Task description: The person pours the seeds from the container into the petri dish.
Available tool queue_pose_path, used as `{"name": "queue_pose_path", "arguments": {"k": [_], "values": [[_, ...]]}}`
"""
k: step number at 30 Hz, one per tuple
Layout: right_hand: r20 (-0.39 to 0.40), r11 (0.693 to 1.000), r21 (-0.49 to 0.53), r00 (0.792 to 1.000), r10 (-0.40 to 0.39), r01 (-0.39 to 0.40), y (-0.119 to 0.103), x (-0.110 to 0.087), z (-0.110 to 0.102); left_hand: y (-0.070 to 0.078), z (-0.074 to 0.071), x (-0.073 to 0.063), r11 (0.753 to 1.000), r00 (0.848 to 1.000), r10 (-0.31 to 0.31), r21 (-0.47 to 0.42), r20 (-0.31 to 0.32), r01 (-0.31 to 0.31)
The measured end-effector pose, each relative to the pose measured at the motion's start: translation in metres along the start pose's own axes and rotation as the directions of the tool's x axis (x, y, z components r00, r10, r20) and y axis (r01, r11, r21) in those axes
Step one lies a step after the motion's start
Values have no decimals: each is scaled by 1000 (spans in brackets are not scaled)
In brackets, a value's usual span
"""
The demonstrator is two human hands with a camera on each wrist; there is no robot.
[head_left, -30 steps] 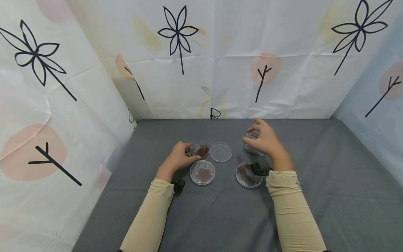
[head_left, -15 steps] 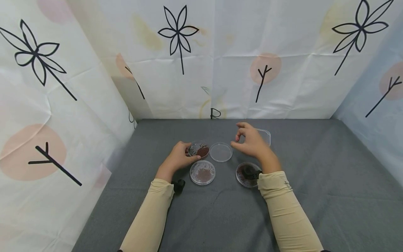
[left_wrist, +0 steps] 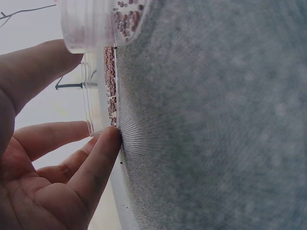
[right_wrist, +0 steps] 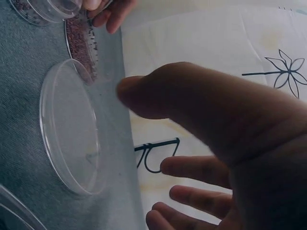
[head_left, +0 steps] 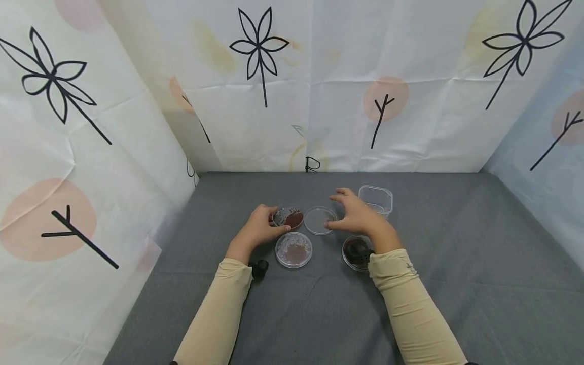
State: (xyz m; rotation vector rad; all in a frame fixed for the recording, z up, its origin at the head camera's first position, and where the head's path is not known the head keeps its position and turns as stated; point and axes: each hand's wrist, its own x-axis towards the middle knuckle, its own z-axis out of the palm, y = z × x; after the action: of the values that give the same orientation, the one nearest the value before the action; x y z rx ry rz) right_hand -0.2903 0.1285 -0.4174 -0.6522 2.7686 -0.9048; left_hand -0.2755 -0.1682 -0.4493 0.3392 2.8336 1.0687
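Note:
My left hand (head_left: 260, 228) holds a clear petri dish (head_left: 292, 218) of small reddish-brown grains by its sides, thumb and fingers at opposite edges. The left wrist view shows the grains (left_wrist: 111, 91) lying in a thin layer in that dish, its base on the cloth. To its right lies an empty clear petri dish lid (head_left: 317, 221). My right hand (head_left: 362, 217) hovers over the right side of this lid, fingers spread and holding nothing. In the right wrist view, a gap shows between the thumb (right_wrist: 144, 98) and the lid.
Nearer the body stand two round dishes with brown grains: the left dish (head_left: 293, 250), and the right dish (head_left: 349, 262), partly hidden under the right wrist's camera. Behind the right hand stands a clear rectangular tub (head_left: 376, 200). A grey cloth (head_left: 315, 314) covers the table; a patterned curtain backs it.
My right hand has moved left and toward the body, from the rectangular tub to the empty lid, uncovering the tub. The left hand and its dish have stayed in place.

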Motion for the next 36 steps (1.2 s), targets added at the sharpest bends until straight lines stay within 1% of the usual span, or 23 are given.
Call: {"name": "queue_pose_path", "arguments": {"k": [6, 13, 21, 28, 36], "values": [[49, 1000, -12, 999, 8, -7, 0, 3, 6, 0, 0, 0, 1000, 1000, 4, -1, 0, -4], [79, 999, -28, 996, 47, -45, 1, 5, 11, -2, 1, 0, 1000, 1000, 3, 7, -5, -2], [97, 997, -40, 993, 63, -60, 3, 5, 14, -3, 1, 0, 1000, 1000, 4, 4, -5, -4], [93, 996, -60, 994, 64, -59, 5, 6, 16, -4, 2, 1, 1000, 1000, 8, 0, -8, -8], [98, 994, -76, 992, 85, -78, 6, 7, 19, -4, 2, 1, 1000, 1000, 9, 0, -12, -9]]}}
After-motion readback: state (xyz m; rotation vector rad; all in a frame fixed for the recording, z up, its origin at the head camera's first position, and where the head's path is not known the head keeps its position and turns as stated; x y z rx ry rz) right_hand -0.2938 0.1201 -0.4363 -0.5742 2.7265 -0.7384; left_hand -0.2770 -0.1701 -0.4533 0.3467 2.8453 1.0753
